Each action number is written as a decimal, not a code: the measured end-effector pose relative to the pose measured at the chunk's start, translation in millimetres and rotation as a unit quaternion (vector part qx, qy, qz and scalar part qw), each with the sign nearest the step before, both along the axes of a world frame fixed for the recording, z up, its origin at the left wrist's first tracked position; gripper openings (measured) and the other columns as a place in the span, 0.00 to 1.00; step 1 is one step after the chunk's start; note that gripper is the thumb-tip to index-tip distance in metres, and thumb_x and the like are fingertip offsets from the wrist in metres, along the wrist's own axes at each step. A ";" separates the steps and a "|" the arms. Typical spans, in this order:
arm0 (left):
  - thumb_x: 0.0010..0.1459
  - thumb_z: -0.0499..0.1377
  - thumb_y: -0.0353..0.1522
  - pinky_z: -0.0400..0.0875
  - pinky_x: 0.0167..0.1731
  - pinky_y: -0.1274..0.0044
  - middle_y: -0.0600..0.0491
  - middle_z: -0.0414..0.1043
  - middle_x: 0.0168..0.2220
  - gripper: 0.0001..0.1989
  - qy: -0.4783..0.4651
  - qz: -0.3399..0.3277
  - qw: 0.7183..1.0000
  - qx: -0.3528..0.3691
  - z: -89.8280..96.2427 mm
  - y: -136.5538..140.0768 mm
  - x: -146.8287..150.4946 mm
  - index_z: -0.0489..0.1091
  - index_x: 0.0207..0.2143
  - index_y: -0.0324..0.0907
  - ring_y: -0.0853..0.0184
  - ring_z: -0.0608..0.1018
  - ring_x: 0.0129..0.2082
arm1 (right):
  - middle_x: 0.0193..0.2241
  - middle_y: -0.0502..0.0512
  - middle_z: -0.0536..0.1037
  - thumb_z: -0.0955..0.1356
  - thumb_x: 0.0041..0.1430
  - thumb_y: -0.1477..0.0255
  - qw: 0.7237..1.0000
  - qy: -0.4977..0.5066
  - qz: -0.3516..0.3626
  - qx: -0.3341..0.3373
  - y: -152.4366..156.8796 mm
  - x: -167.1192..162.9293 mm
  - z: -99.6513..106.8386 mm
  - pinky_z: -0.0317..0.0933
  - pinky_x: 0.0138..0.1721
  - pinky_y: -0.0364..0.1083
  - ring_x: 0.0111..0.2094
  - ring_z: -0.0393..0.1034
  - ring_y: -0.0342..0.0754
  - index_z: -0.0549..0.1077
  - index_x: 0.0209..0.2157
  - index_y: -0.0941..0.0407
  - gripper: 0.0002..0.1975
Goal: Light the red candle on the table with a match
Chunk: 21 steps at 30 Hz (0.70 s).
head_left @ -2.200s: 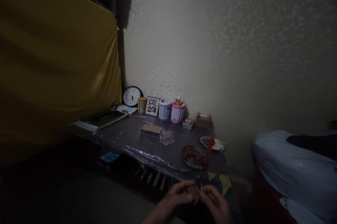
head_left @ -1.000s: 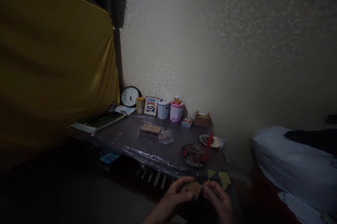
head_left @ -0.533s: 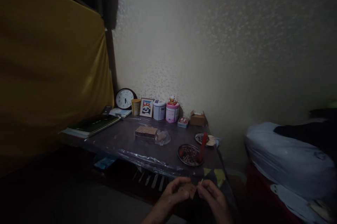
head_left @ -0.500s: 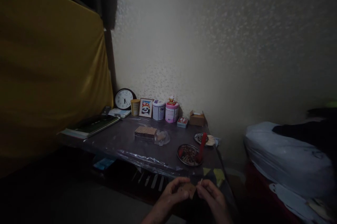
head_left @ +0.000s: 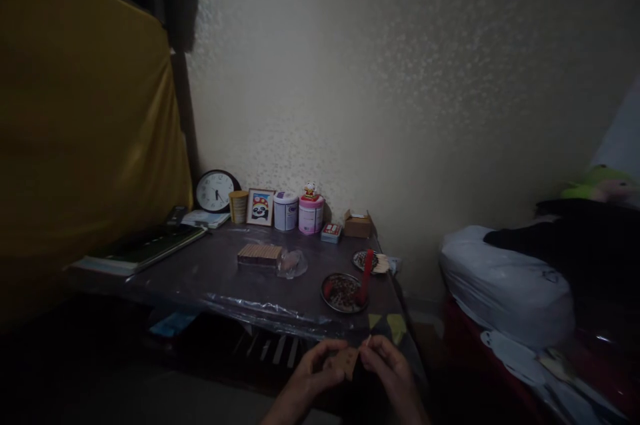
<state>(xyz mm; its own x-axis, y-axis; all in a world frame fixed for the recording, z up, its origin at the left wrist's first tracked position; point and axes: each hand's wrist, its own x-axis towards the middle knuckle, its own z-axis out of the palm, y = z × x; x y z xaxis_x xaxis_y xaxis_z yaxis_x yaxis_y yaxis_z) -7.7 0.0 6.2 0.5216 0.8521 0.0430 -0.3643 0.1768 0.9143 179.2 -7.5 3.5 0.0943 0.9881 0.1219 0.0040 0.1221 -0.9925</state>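
Observation:
My left hand (head_left: 321, 372) is closed around a small brown piece, perhaps card (head_left: 346, 362), with a few dark spots on its face. My right hand (head_left: 387, 365) pinches a thin pale stick (head_left: 369, 341) by the piece's right edge; whether the two touch I cannot tell. Both hands hover just off the table's near edge. Beyond them stands a round metal dish (head_left: 340, 292) of small dark and pale bits, with a red spoon (head_left: 367, 277) leaning in it. Behind that is a smaller dish (head_left: 363, 260) with pale sticks (head_left: 381, 264) beside it.
A stack of brown-topped pieces (head_left: 259, 255) and a clear plastic bag (head_left: 292, 264) lie mid-table (head_left: 200, 275). Along the wall stand a clock (head_left: 217, 190), a framed panda picture (head_left: 261, 206), two tubs (head_left: 286, 211) and a small carton (head_left: 357, 224). Yellow scraps (head_left: 397, 328) lie near my right hand.
The view has swung to the right, so the table and its things sit further left. The spotted face of the brown piece now shows more. Both hands keep their holds.

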 end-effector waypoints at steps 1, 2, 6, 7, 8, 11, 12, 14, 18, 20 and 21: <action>0.39 0.68 0.40 0.63 0.41 0.72 0.49 0.74 0.40 0.26 -0.001 0.002 1.000 0.003 -1.1 0.4 0.1 0.71 0.43 0.41 0.59 0.73 0.41 | 0.23 0.46 0.69 0.71 0.48 0.61 1.000 -0.002 -0.001 0.002 -0.4 -0.3 0.9 0.58 0.31 0.42 0.28 0.63 0.44 0.70 0.24 0.55 0.12; 0.40 0.68 0.40 0.63 0.42 0.72 0.49 0.74 0.41 0.26 0.000 0.003 1.000 0.006 -2.2 0.9 0.2 0.71 0.43 0.41 0.59 0.73 0.41 | 0.23 0.46 0.68 0.71 0.47 0.61 1.000 -0.005 -0.002 0.003 -0.9 -0.5 1.9 0.58 0.31 0.42 0.28 0.63 0.44 0.70 0.24 0.55 0.12; 0.40 0.68 0.41 0.63 0.42 0.72 0.49 0.74 0.41 0.26 0.012 0.002 1.000 0.008 -4.0 2.7 -0.2 0.71 0.43 0.41 0.59 0.73 0.41 | 0.22 0.46 0.68 0.71 0.48 0.61 1.000 -0.012 -0.004 0.008 -2.6 -0.8 4.5 0.57 0.31 0.42 0.28 0.63 0.44 0.69 0.24 0.55 0.12; 0.40 0.68 0.41 0.63 0.41 0.72 0.50 0.74 0.40 0.27 0.014 0.000 1.000 0.008 -3.8 2.9 -0.3 0.71 0.43 0.41 0.59 0.73 0.41 | 0.22 0.46 0.68 0.71 0.48 0.61 1.000 -0.012 -0.003 0.009 -2.8 -0.8 4.4 0.58 0.31 0.42 0.28 0.63 0.44 0.69 0.24 0.55 0.12; 0.40 0.68 0.42 0.63 0.41 0.72 0.50 0.74 0.40 0.27 0.016 -0.001 1.000 0.008 -3.5 3.1 -0.4 0.71 0.43 0.41 0.60 0.74 0.40 | 0.22 0.46 0.69 0.71 0.48 0.61 1.000 -0.012 -0.002 0.010 -2.8 -0.7 4.2 0.58 0.31 0.42 0.28 0.64 0.44 0.69 0.24 0.55 0.12; 0.41 0.67 0.41 0.63 0.40 0.73 0.51 0.74 0.39 0.26 0.019 0.008 1.000 0.012 -3.3 3.2 -0.6 0.70 0.43 0.42 0.61 0.73 0.39 | 0.22 0.46 0.69 0.71 0.48 0.61 1.000 -0.010 -0.006 0.010 -2.1 -0.6 2.7 0.58 0.30 0.42 0.27 0.63 0.44 0.70 0.23 0.55 0.12; 0.41 0.67 0.41 0.63 0.39 0.74 0.51 0.74 0.39 0.26 0.020 0.012 1.000 0.013 -3.6 3.2 -0.7 0.70 0.43 0.42 0.61 0.73 0.39 | 0.22 0.46 0.68 0.71 0.47 0.61 1.000 -0.010 -0.007 0.012 -1.8 -0.7 2.3 0.58 0.30 0.42 0.27 0.63 0.44 0.70 0.24 0.55 0.12; 0.41 0.67 0.41 0.63 0.39 0.74 0.52 0.74 0.38 0.25 0.024 0.015 1.000 0.014 -4.5 3.2 -1.0 0.70 0.43 0.43 0.62 0.73 0.39 | 0.22 0.46 0.68 0.71 0.47 0.61 1.000 -0.010 -0.006 0.015 -1.6 -1.3 2.4 0.57 0.30 0.41 0.27 0.63 0.44 0.70 0.24 0.55 0.12; 0.42 0.67 0.41 0.63 0.41 0.73 0.52 0.74 0.39 0.24 0.033 0.020 0.999 0.024 -3.9 2.5 -2.2 0.71 0.43 0.43 0.61 0.73 0.40 | 0.21 0.46 0.68 0.71 0.47 0.61 1.000 -0.004 -0.006 0.004 -3.9 -3.7 6.3 0.57 0.30 0.41 0.26 0.63 0.44 0.70 0.23 0.54 0.12; 0.42 0.67 0.41 0.63 0.42 0.73 0.51 0.73 0.40 0.25 0.031 0.015 0.999 0.022 -2.6 1.7 -2.9 0.70 0.43 0.43 0.60 0.73 0.41 | 0.22 0.46 0.69 0.71 0.46 0.61 1.000 0.004 -0.005 0.000 -5.5 -5.3 8.9 0.57 0.30 0.41 0.27 0.63 0.44 0.69 0.23 0.54 0.12; 0.42 0.67 0.41 0.63 0.42 0.72 0.51 0.73 0.40 0.25 0.031 0.011 0.999 0.020 -2.1 1.4 -3.1 0.70 0.44 0.43 0.60 0.73 0.42 | 0.22 0.46 0.69 0.71 0.46 0.61 1.000 0.007 -0.004 -0.001 -6.1 -6.0 10.0 0.57 0.30 0.41 0.27 0.63 0.44 0.69 0.23 0.54 0.12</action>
